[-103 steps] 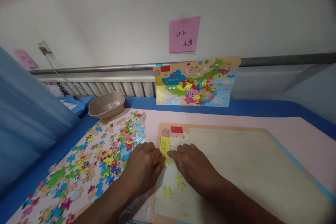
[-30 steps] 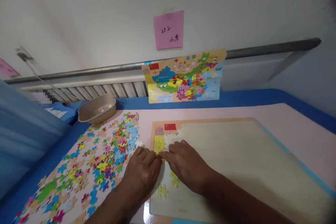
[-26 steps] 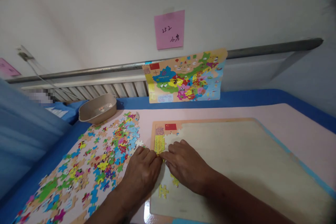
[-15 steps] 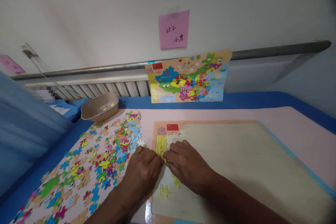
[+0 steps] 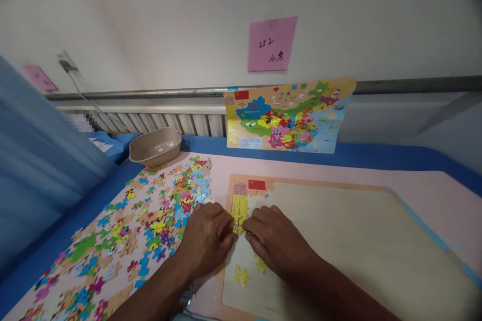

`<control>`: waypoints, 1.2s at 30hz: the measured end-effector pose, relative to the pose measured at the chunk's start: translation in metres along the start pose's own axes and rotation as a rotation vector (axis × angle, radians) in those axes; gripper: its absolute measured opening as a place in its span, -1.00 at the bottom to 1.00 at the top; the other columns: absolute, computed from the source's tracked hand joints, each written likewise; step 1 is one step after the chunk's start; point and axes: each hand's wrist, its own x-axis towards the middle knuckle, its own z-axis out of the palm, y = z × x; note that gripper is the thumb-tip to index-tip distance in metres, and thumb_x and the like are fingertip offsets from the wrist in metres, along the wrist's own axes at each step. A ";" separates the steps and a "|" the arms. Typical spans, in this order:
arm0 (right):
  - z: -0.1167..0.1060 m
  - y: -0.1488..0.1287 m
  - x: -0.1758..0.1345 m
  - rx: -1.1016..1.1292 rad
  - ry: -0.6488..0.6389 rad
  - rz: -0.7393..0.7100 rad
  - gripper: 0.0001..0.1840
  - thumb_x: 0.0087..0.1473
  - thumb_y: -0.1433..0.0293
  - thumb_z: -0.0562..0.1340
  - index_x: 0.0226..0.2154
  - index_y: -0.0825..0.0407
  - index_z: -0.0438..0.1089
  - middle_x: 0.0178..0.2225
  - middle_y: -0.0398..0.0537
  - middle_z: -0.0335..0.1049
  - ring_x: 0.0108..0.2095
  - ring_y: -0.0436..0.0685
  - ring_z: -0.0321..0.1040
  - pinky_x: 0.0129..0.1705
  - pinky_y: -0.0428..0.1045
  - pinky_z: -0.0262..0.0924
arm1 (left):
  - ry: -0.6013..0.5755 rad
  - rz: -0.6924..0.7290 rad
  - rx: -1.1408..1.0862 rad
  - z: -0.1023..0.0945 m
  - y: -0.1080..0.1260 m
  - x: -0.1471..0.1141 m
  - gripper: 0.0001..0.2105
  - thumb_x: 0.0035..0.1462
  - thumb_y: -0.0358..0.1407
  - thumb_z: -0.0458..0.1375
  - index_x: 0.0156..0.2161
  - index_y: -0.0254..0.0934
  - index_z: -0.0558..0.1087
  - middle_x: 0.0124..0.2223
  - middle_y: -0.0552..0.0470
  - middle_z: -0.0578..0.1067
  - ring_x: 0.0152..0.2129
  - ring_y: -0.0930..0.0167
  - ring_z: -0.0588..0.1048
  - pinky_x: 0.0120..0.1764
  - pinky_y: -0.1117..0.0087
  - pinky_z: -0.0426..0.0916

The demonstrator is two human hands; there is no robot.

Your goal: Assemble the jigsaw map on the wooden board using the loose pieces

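My left hand point(image 5: 208, 233), fingers curled, pinches the left side of the lowest yellow puzzle piece point(image 5: 240, 228) in a strip along the board's left edge. From the other side my right hand point(image 5: 276, 235) closes on that same piece with thumb and fingertips. The fingers partly hide it. Above it run joined yellow pieces point(image 5: 239, 204) with small print, up to a corner with a red flag piece point(image 5: 256, 185). On the bare puzzle board point(image 5: 331, 241) lie a loose yellow piece point(image 5: 242, 276) and another yellow piece point(image 5: 260, 263) partly under my right hand.
Many loose colourful puzzle pieces point(image 5: 124, 230) spread over the pink surface left of the board. A beige basket point(image 5: 156, 148) with a few pieces stands behind them. A map picture sheet point(image 5: 288, 118) leans against the rail point(image 5: 406, 85). A blue curtain point(image 5: 45, 175) hangs at left.
The view has shifted, so the scene sits slightly further right. Both hands stay at the yellow strip; the left fingers have drawn slightly back and more of the strip shows.
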 end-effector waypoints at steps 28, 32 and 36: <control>0.004 0.001 -0.002 -0.048 0.106 0.064 -0.94 0.18 0.36 0.36 -0.31 -0.01 0.48 -0.32 -0.09 0.48 -0.27 0.19 0.30 -0.16 0.09 -0.10 | -0.159 -0.002 0.108 -0.011 0.003 0.006 -0.91 0.17 -0.29 0.23 -0.35 -0.21 0.46 -0.28 0.00 0.49 -0.26 0.26 0.43 -0.14 0.15 0.18; 0.005 0.000 -0.002 -0.037 0.109 0.086 -0.93 0.16 0.39 0.36 -0.34 0.00 0.46 -0.36 -0.11 0.47 -0.30 0.17 0.30 -0.16 0.08 -0.09 | -0.148 0.002 0.107 -0.010 0.003 0.005 -0.90 0.17 -0.29 0.24 -0.36 -0.21 0.46 -0.29 0.01 0.48 -0.26 0.26 0.43 -0.14 0.15 0.18; 0.007 -0.004 0.000 -0.030 0.089 0.102 -0.93 0.16 0.44 0.34 -0.35 0.02 0.45 -0.40 -0.12 0.48 -0.32 0.16 0.31 -0.17 0.07 -0.09 | -0.135 0.021 0.096 -0.009 0.003 0.004 -0.93 0.17 -0.33 0.23 -0.36 -0.22 0.46 -0.28 0.01 0.48 -0.26 0.28 0.43 -0.15 0.17 0.18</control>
